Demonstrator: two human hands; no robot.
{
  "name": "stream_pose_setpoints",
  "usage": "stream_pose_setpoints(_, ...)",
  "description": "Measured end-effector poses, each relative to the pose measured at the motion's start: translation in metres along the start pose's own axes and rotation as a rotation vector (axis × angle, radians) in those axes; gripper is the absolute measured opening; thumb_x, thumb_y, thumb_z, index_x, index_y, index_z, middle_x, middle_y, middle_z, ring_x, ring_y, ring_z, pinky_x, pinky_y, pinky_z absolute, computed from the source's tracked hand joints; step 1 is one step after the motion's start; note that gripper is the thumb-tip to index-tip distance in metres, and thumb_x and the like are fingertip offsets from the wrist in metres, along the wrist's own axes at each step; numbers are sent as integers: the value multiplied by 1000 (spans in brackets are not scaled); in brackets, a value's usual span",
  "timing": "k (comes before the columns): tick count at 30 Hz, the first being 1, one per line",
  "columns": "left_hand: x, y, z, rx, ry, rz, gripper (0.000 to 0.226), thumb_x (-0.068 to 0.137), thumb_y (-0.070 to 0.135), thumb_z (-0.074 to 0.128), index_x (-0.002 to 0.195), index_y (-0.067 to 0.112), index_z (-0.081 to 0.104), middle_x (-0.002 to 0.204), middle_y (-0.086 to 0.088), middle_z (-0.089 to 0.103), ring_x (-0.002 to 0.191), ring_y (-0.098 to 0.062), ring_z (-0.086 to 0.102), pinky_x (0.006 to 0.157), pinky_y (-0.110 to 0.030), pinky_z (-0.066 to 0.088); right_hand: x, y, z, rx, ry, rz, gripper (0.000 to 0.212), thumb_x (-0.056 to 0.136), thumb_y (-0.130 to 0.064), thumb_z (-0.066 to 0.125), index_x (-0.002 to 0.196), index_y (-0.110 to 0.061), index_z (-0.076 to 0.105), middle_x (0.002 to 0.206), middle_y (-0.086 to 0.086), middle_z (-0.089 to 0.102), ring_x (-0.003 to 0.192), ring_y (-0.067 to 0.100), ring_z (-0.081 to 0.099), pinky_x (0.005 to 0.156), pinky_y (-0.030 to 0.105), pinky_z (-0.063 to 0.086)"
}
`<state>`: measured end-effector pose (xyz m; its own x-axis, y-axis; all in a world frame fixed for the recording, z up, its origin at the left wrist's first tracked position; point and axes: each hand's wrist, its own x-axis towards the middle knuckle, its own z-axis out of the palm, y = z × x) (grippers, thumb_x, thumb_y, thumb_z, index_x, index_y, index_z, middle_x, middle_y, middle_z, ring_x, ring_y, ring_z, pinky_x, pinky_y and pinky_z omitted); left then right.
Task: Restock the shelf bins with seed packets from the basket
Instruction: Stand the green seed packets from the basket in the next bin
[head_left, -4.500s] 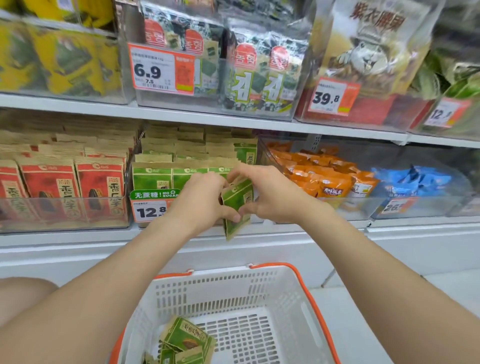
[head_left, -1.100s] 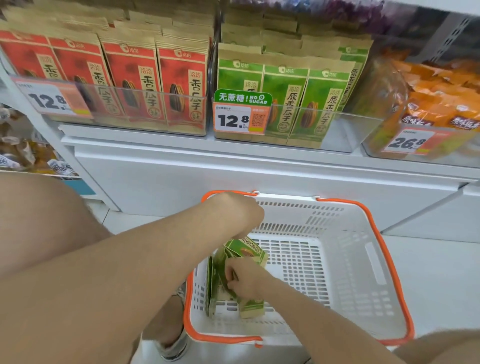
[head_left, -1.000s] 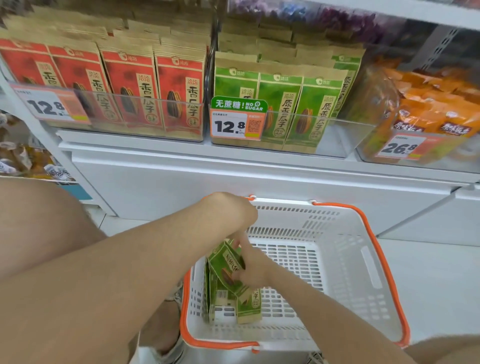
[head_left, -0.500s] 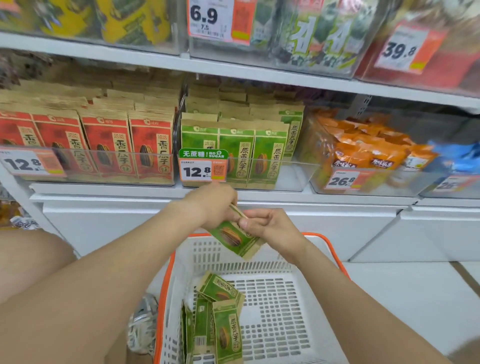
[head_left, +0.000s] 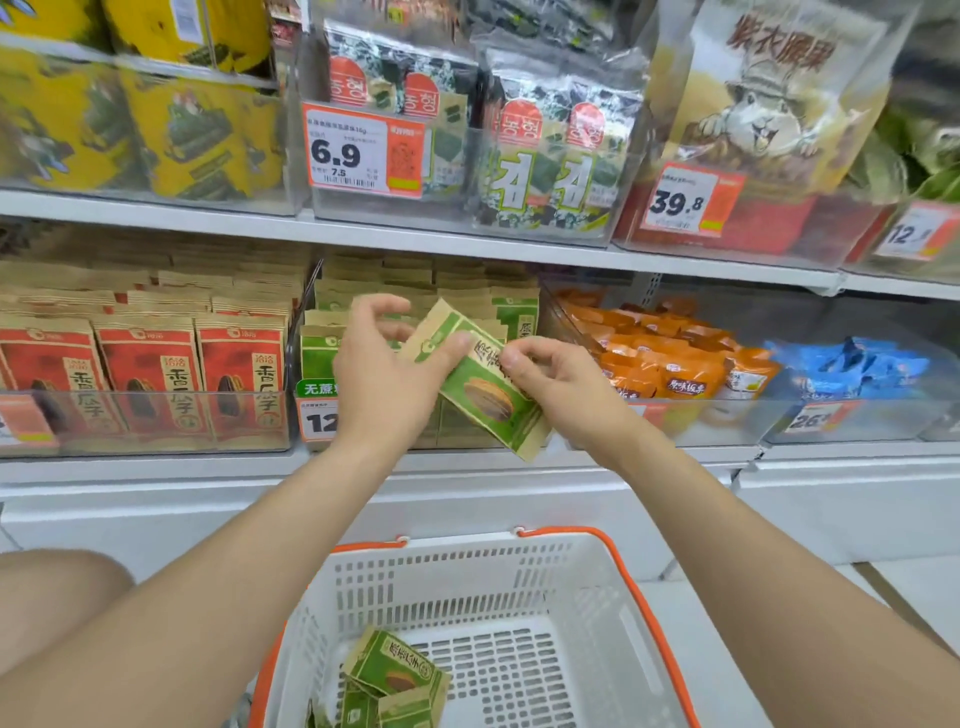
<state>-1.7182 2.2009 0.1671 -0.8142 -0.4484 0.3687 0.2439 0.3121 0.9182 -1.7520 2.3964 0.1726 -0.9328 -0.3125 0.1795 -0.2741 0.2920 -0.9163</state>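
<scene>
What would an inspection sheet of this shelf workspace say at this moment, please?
Surface: white shelf, no spill seen.
Job's things: green seed packet held tilted before green-packet bin; more green packets in white basket.
Clutter: nothing seen.
Grips: left grip and right grip both pinch the packet.
Cables: nothing seen.
Surroundings: red packets, orange snacks, seaweed packs above.
</scene>
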Motion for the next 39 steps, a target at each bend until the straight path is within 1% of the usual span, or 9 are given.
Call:
stream_pose_setpoints(2, -3, 10, 11, -217, -50, -156, 54, 83, 44, 87, 122, 21, 59, 104, 4, 72, 90, -11, 75, 69, -37, 65, 8, -3, -5, 110, 117, -23, 22, 108, -33, 57, 113, -16, 72, 103, 4, 79, 93, 21, 76, 82, 42, 62)
stream_pose_setpoints(5, -6, 11, 32, -299, -306, -231, 28, 98, 38, 74, 114, 15, 72, 100, -4, 81, 87, -20, 80, 72, -47, 67, 15, -2, -7, 230, 172, 13, 20, 108, -31, 57, 112, -16, 69, 101, 9, 78, 90, 24, 75, 84, 50, 62)
stream_pose_setpoints(9, -2, -1, 47, -141, -337, -152, 24, 90, 46, 76, 104, 26, 78, 93, 6, 81, 87, -16, 79, 84, -51, 64, 23, 7, -13, 93, 295, 76, 13, 101, -23, 62, 104, -15, 71, 99, 6, 78, 92, 20, 74, 85, 49, 61)
stream_pose_setpoints(14, 6, -8, 54, -95, -470, -112, 7, 95, 24, 79, 100, 20, 82, 90, 3, 82, 89, -17, 79, 87, -51, 63, 27, 3, -19, 215, 193, 67, 39, 100, -4, 54, 133, -25, 56, 115, 4, 75, 101, 18, 75, 80, 37, 62)
stream_pose_setpoints(20, -2, 3, 70, -82, -147, 56, 27, 89, 31, 84, 108, 27, 65, 96, 8, 79, 86, -4, 75, 81, -32, 61, 30, 7, -24, 455, 174, 137, 38, 108, -5, 50, 141, -24, 44, 123, 8, 73, 111, 29, 73, 86, 50, 62)
stream_pose_setpoints(24, -11, 6, 79, -129, -43, 167, 16, 85, 29, 88, 100, 29, 79, 100, 15, 79, 97, 0, 73, 91, -34, 60, 38, 11, -13, 660, 260, 233, 41, 104, -4, 47, 141, -21, 42, 124, 15, 73, 112, 38, 72, 92, 68, 56)
stream_pose_setpoints(28, -12, 2, 86, -158, -87, 147, 16, 86, 28, 87, 102, 25, 85, 109, 10, 79, 107, -1, 72, 101, -38, 57, 37, 11, -16, 742, 298, 311, 65, 82, -16, 54, 146, -11, 43, 123, 23, 72, 113, 43, 71, 79, 56, 62)
stream_pose_setpoints(33, -9, 5, 82, -134, -42, 222, 11, 85, 29, 88, 95, 26, 84, 100, 12, 76, 100, -6, 71, 92, -38, 58, 28, 5, -27, 768, 280, 222, 44, 97, -1, 52, 130, -27, 39, 125, 25, 68, 106, 41, 72, 88, 67, 57)
stream_pose_setpoints(39, -14, 6, 82, -314, -39, 38, 29, 71, 25, 98, 97, 19, 85, 110, 5, 79, 101, -3, 75, 92, -34, 63, 28, 8, -18, 872, 291, 343, 49, 96, -10, 47, 144, 1, 51, 123, 25, 72, 106, 40, 72, 80, 53, 63)
